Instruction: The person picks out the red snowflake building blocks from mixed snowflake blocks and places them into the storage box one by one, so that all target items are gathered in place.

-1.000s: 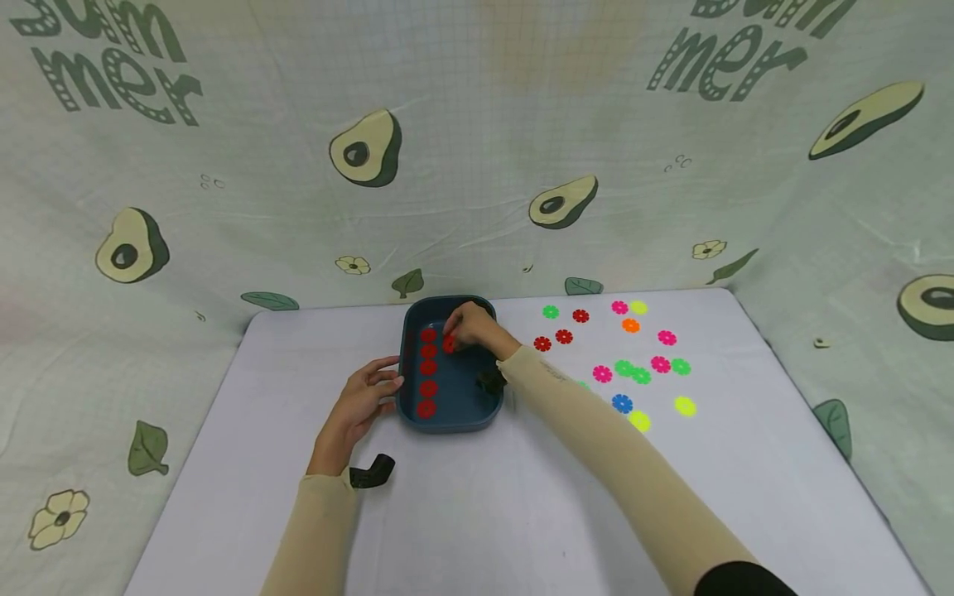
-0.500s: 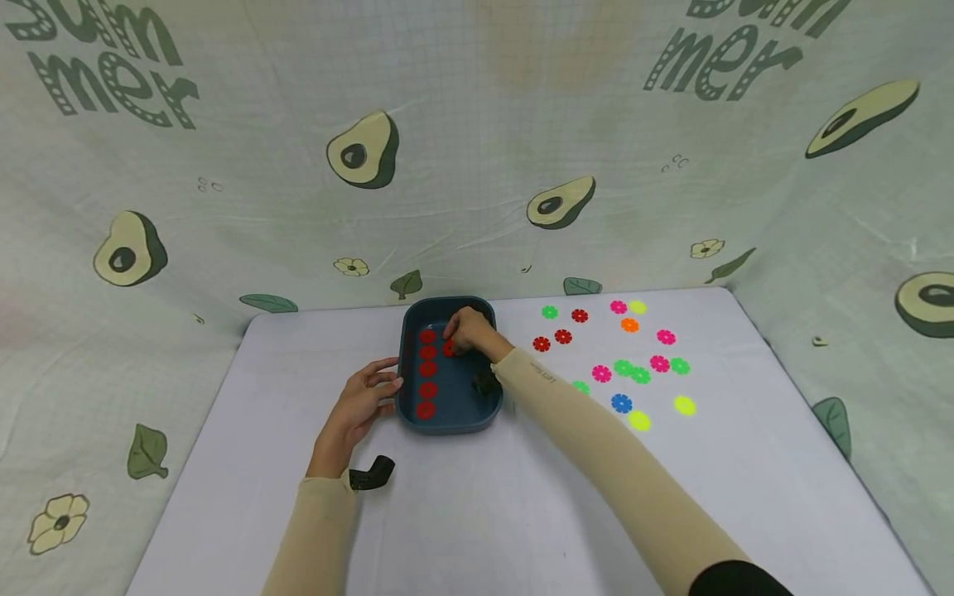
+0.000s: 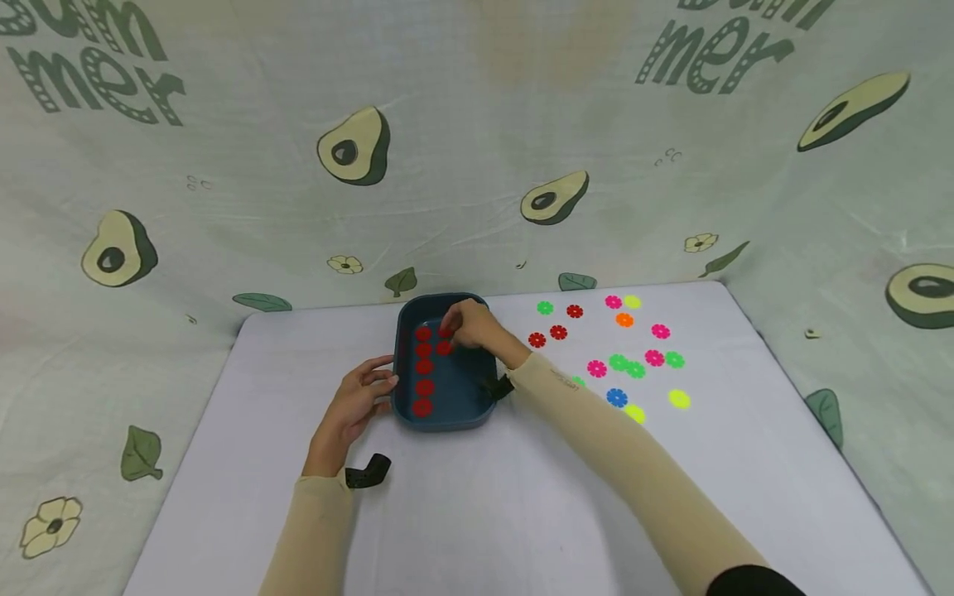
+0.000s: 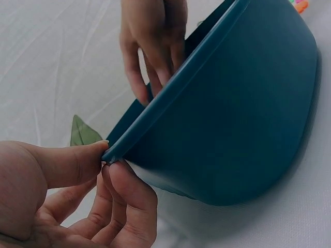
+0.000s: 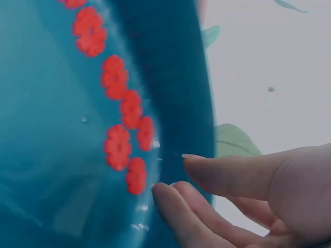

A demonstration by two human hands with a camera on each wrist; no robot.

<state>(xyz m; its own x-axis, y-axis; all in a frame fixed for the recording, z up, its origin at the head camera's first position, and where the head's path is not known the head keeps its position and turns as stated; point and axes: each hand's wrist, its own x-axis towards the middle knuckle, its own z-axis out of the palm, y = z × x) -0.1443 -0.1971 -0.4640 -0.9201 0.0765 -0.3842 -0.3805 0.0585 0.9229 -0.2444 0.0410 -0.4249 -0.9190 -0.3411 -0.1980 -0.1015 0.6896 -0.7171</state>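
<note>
A deep blue rectangular tray point(image 3: 455, 418) stands at the table's back edge. My left hand point(image 3: 361, 397) pinches its left rim between thumb and fingers, as the left wrist view shows. Inside the tray, red flower-shaped discs point(image 3: 424, 367) form a column along the left wall. Two more red discs lie beside that column, near the far end, one of them a red disc point(image 5: 136, 175) just by my right fingertips. My right hand point(image 3: 473, 324) reaches over the tray with its fingertips low inside. In the right wrist view a gap shows between thumb and fingers, with nothing in it.
Right of the tray, flower-shaped discs lie scattered on the white table point(image 3: 462, 513): red discs point(image 3: 558, 332), green discs point(image 3: 635, 369), pink discs, yellow discs point(image 3: 680, 399), an orange disc point(image 3: 624, 320) and a blue disc point(image 3: 617, 397). A printed cloth point(image 3: 447, 165) hangs behind.
My right hand has lifted slightly off the second column, and two red discs show there where one showed beside the fingertips. My left hand keeps its hold; the head view has shifted a little.
</note>
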